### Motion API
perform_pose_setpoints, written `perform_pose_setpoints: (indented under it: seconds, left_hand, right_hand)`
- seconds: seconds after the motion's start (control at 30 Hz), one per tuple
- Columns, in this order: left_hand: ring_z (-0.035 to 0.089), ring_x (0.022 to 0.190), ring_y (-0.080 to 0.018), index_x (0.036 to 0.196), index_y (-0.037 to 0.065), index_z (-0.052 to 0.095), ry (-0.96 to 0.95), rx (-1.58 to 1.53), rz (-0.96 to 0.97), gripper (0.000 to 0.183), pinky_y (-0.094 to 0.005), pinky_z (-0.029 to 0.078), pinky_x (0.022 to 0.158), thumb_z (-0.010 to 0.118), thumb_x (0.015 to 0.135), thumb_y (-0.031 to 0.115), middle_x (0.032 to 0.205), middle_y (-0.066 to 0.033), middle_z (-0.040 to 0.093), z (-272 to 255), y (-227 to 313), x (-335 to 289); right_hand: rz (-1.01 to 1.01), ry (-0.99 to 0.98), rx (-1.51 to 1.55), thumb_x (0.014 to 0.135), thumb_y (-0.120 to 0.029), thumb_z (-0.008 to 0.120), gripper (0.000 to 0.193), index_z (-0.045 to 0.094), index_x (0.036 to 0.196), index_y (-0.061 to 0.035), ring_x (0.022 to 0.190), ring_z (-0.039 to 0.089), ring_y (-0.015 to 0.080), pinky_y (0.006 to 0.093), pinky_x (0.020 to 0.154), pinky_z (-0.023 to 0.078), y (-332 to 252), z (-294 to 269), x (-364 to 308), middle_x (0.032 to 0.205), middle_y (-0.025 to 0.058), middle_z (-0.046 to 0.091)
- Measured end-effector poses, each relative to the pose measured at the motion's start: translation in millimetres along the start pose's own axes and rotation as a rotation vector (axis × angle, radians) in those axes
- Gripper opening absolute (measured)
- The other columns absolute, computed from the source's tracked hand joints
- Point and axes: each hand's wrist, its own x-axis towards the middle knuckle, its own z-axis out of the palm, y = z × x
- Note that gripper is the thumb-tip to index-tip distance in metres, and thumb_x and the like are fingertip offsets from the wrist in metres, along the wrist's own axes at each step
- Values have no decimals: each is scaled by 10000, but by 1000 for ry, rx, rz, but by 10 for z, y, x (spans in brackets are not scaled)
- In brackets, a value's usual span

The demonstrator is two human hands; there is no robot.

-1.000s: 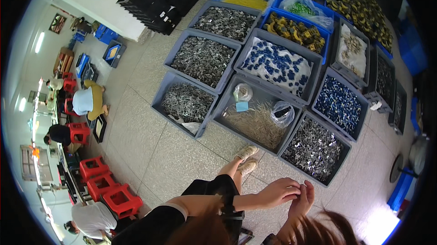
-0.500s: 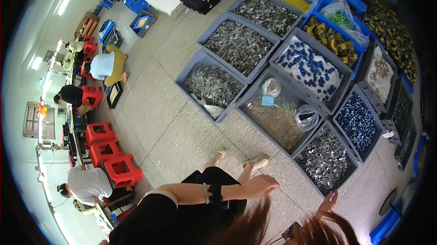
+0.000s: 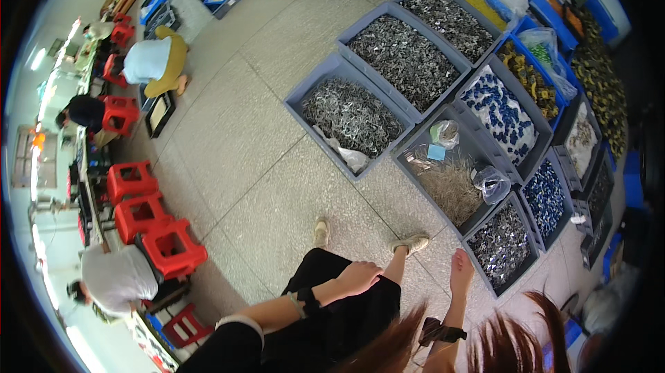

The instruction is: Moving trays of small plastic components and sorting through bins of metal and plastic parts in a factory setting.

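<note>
My left hand (image 3: 360, 277) hangs in front of my dark clothing, a dark band on its wrist. It holds nothing that I can see, and its fingers are loosely stretched. To the right, my right hand (image 3: 461, 272) reaches up beside a grey bin of shiny metal pieces (image 3: 502, 245). Its fingers look loosely extended and carry nothing visible. No contact with the bin is clear. A dark band (image 3: 441, 332) circles the right wrist. Just beyond stands a grey bin of thin pins (image 3: 450, 189) holding plastic bags and a light blue card.
More grey bins of metal parts (image 3: 353, 117) and blue pieces (image 3: 544, 193) stand on the speckled floor (image 3: 277, 144). Blue bins with yellow parts (image 3: 530, 82) lie behind them. Red stools (image 3: 142, 214) and people, one in a grey shirt (image 3: 118, 277), line the workbench at left.
The view has shifted, and the bins now sit farther right. My left hand has moved left. My right hand has come up and left, with more of its forearm showing.
</note>
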Motion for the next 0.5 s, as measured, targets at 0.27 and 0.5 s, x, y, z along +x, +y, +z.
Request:
perform_pose_setpoints:
  seconds: [0.27,0.5]
  left_hand:
    - [530,834,-299,917,70,558,317,-195,-363,210,-378,427,728,520,739,175,906,-121,564,-1082,-1772,-1727]
    - [528,831,-322,942,62,560,365,-109,-517,221,-384,432,708,532,744,156,898,-158,557,-2126,-2958,-2121]
  right_hand:
    - [-234,-434,-222,755,-148,504,219,532,938,-30,761,558,306,356,658,443,-1434,2011,-497,861,167,561]
    - [-264,-479,-187,747,-151,506,211,534,920,-33,785,537,325,374,671,433,-2421,2928,-214,869,168,557]
